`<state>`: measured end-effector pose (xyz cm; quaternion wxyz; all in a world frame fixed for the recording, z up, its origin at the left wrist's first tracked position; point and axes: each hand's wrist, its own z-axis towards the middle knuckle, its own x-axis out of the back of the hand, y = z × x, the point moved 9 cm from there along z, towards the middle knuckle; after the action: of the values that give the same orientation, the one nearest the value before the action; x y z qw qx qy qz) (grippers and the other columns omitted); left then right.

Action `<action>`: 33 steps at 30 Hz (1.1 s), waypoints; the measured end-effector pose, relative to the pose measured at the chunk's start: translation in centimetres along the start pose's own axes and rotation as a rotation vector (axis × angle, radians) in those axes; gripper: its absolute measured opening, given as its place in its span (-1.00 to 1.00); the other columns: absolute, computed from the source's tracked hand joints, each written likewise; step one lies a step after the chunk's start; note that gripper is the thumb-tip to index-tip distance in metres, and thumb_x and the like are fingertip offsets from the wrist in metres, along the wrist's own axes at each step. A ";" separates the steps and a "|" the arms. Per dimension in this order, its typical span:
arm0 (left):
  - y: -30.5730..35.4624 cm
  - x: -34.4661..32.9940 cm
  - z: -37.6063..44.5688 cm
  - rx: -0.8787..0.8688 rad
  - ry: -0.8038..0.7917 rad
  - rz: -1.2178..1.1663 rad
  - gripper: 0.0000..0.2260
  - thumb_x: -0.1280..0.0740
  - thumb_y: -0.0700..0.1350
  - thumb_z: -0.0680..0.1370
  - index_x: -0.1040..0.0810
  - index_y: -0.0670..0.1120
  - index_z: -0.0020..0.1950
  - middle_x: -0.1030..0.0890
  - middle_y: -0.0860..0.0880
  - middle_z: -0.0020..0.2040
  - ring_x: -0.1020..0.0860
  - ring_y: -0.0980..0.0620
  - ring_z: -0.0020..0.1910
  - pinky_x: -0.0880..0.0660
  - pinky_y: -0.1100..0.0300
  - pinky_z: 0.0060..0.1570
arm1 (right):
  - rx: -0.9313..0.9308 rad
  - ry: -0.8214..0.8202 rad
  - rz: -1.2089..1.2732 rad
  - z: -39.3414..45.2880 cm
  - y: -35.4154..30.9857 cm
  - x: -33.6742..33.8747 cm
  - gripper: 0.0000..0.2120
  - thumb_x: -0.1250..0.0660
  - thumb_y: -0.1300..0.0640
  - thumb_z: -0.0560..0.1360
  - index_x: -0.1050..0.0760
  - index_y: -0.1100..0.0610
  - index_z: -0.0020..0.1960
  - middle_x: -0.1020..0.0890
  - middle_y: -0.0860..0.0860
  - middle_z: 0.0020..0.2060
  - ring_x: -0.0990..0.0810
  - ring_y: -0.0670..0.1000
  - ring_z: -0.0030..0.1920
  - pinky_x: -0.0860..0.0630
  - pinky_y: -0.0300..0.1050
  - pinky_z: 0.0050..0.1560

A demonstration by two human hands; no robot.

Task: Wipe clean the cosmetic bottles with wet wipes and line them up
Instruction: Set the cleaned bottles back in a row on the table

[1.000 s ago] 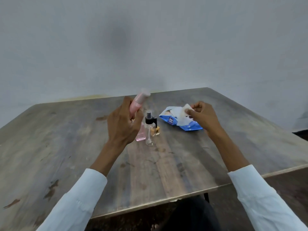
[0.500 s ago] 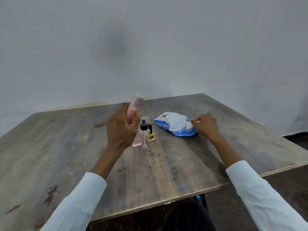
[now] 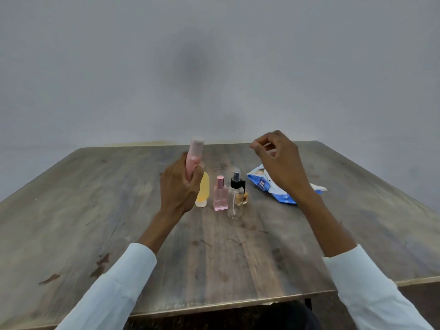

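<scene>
While gripped in the left hand [image 3: 178,186], pink tube [image 3: 194,156] half hidden; right hand [image 3: 278,158] curled, contents unclear.

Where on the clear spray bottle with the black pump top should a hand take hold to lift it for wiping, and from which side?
Grip the clear spray bottle round its straight body, below the pump top. It stands upright. Come from the near side: the pink square bottle stands close on its left and a small amber bottle behind it to the right.
</scene>
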<state>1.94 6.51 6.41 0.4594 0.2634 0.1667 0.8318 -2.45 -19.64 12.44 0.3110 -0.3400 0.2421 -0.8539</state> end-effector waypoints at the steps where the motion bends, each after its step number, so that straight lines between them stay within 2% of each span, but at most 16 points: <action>1: -0.7 0.3 0.3 0.033 0.014 -0.023 -0.74 -0.24 0.07 0.61 -0.48 -0.08 -0.14 -0.39 0.10 -0.39 -0.39 0.02 -0.43 -0.30 0.10 -0.37 | 0.063 -0.042 0.013 -0.1 -1.8 -1.3 -0.89 -0.41 0.06 0.62 -0.66 0.06 -0.05 -0.63 -0.07 -0.04 -0.63 -0.12 -0.04 -0.51 -0.29 0.04; 4: -3.3 0.7 1.5 0.125 0.026 -0.052 -0.75 -0.27 0.07 0.63 -0.49 -0.08 -0.13 -0.47 0.05 -0.35 -0.46 0.00 -0.37 -0.42 0.02 -0.35 | 0.224 -0.162 0.011 -0.4 -5.4 -5.3 -0.93 -0.39 0.08 0.63 -0.65 0.04 0.01 -0.62 -0.11 -0.02 -0.60 -0.10 0.03 -0.48 -0.32 0.08; 7: -7.0 0.2 2.5 0.294 -0.043 -0.201 -0.73 -0.33 0.14 0.63 -0.58 -0.07 0.04 -0.62 -0.09 -0.10 -0.62 -0.12 -0.13 -0.64 -0.20 -0.10 | 0.270 -0.256 -0.025 -0.3 -6.5 -9.3 -0.95 -0.41 0.07 0.61 -0.64 -0.01 0.06 -0.62 -0.13 -0.01 -0.57 -0.06 0.07 -0.50 -0.18 0.13; 9: -9.4 -0.5 2.8 0.398 -0.123 -0.307 -0.67 -0.36 0.19 0.58 -0.58 -0.08 0.04 -0.59 -0.13 -0.03 -0.62 -0.13 -0.07 -0.65 -0.16 0.02 | 0.288 -0.323 -0.136 -0.2 -6.6 -11.6 -0.90 -0.42 0.05 0.59 -0.63 -0.03 0.10 -0.61 -0.13 0.01 -0.53 -0.04 0.09 -0.51 -0.08 0.15; 11: -11.2 -0.8 2.7 0.443 -0.224 -0.310 -0.67 -0.37 0.24 0.52 -0.59 0.00 0.02 -0.53 -0.10 -0.09 -0.55 -0.04 -0.11 -0.53 -0.03 -0.01 | 0.302 -0.415 -0.253 -0.2 -6.6 -13.5 -0.82 -0.46 0.00 0.56 -0.62 -0.04 0.15 -0.60 -0.13 0.03 -0.50 -0.04 0.10 -0.49 -0.02 0.16; 12: -12.1 -0.9 2.5 0.461 -0.287 -0.289 -0.68 -0.40 0.25 0.51 -0.61 0.03 0.04 -0.56 -0.09 -0.10 -0.56 -0.03 -0.11 -0.53 -0.02 0.00 | 0.310 -0.463 -0.303 -0.2 -6.6 -14.2 -0.78 -0.49 -0.02 0.54 -0.62 -0.05 0.17 -0.61 -0.12 0.04 -0.50 -0.03 0.11 -0.47 -0.01 0.17; 14: -13.4 -0.6 1.9 0.489 -0.371 -0.250 -0.76 -0.47 0.14 0.58 -0.66 0.03 0.16 -0.71 -0.11 -0.03 -0.66 -0.03 -0.08 -0.65 -0.07 0.08 | 0.322 -0.539 -0.403 -0.3 -6.5 -15.6 -0.69 -0.53 -0.07 0.50 -0.62 -0.08 0.21 -0.62 -0.10 0.09 -0.51 -0.03 0.14 -0.41 -0.02 0.19; 17: -13.9 0.8 2.1 0.480 -0.324 -0.206 -0.78 -0.52 -0.05 0.59 -0.68 -0.02 0.22 -0.76 -0.13 0.04 -0.74 -0.12 0.02 -0.69 -0.09 0.13 | 0.323 -0.602 -0.517 -0.5 -5.9 -17.1 -0.63 -0.56 -0.09 0.46 -0.61 -0.11 0.23 -0.63 -0.10 0.15 -0.54 -0.03 0.20 -0.36 0.03 0.26; 20: -14.4 1.2 2.1 0.499 -0.375 -0.162 -0.76 -0.48 -0.23 0.57 -0.62 -0.07 0.23 -0.75 -0.12 0.11 -0.72 -0.12 0.12 -0.67 -0.11 0.19 | 0.293 -0.627 -0.549 -0.4 -5.2 -17.8 -0.65 -0.58 -0.03 0.46 -0.63 -0.09 0.22 -0.66 -0.13 0.13 -0.56 -0.03 0.20 -0.37 0.03 0.26; 22: -14.6 0.7 1.3 0.544 -0.482 -0.147 -0.67 -0.41 -0.21 0.57 -0.51 -0.08 0.33 -0.71 -0.12 0.21 -0.68 -0.11 0.21 -0.65 -0.15 0.23 | 0.271 -0.645 -0.544 -0.2 -5.0 -17.9 -0.66 -0.59 0.01 0.46 -0.63 -0.07 0.20 -0.69 -0.11 0.12 -0.60 -0.02 0.18 -0.42 0.01 0.26; 25: -14.0 -0.3 -0.2 0.602 -0.616 -0.110 -0.64 -0.27 -0.25 0.63 -0.27 -0.09 0.38 -0.57 -0.26 0.32 -0.60 -0.21 0.26 -0.61 -0.17 0.21 | 0.251 -0.679 -0.555 0.0 -4.9 -17.8 -0.68 -0.60 0.07 0.46 -0.65 0.00 0.18 -0.71 -0.04 0.10 -0.64 0.03 0.11 -0.51 -0.02 0.16; 28: -14.2 -1.0 -0.5 0.604 -0.623 -0.076 -0.67 -0.30 -0.14 0.66 -0.26 -0.06 0.37 -0.54 -0.19 0.30 -0.57 -0.14 0.18 -0.56 -0.07 0.14 | 0.237 -0.687 -0.553 0.1 -4.7 -17.8 -0.72 -0.61 0.12 0.46 -0.66 0.04 0.14 -0.71 0.01 0.08 -0.65 0.06 0.07 -0.56 -0.05 0.07; 30: -14.9 -1.2 -0.3 0.545 -0.599 -0.016 -0.57 -0.43 0.10 0.58 -0.36 0.03 0.35 -0.54 -0.07 0.30 -0.56 -0.09 0.25 -0.57 -0.09 0.24 | 0.227 -0.678 -0.549 0.1 -4.7 -17.8 -0.74 -0.60 0.13 0.47 -0.66 0.03 0.13 -0.71 0.00 0.07 -0.66 0.07 0.08 -0.58 -0.04 0.06; 32: -15.0 -1.0 -0.1 0.495 -0.575 0.024 -0.50 -0.46 0.36 0.43 -0.41 0.33 0.31 -0.52 -0.03 0.35 -0.52 -0.08 0.33 -0.57 -0.18 0.30 | 0.219 -0.676 -0.562 0.0 -4.9 -18.0 -0.74 -0.59 0.11 0.48 -0.65 0.02 0.13 -0.70 0.00 0.08 -0.65 0.08 0.10 -0.61 0.03 0.11; 33: -15.2 -1.1 -0.2 0.492 -0.582 0.031 -0.53 -0.45 0.41 0.39 -0.38 0.47 0.24 -0.49 -0.04 0.37 -0.49 -0.10 0.37 -0.55 -0.20 0.33 | 0.218 -0.673 -0.569 0.0 -5.0 -18.1 -0.74 -0.59 0.11 0.48 -0.65 0.01 0.14 -0.69 -0.01 0.09 -0.64 0.08 0.11 -0.61 0.05 0.12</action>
<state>12.59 13.53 -1.94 0.3981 0.5934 0.2199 0.6642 6.14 -3.59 7.82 0.1595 -0.6167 -0.0667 -0.7679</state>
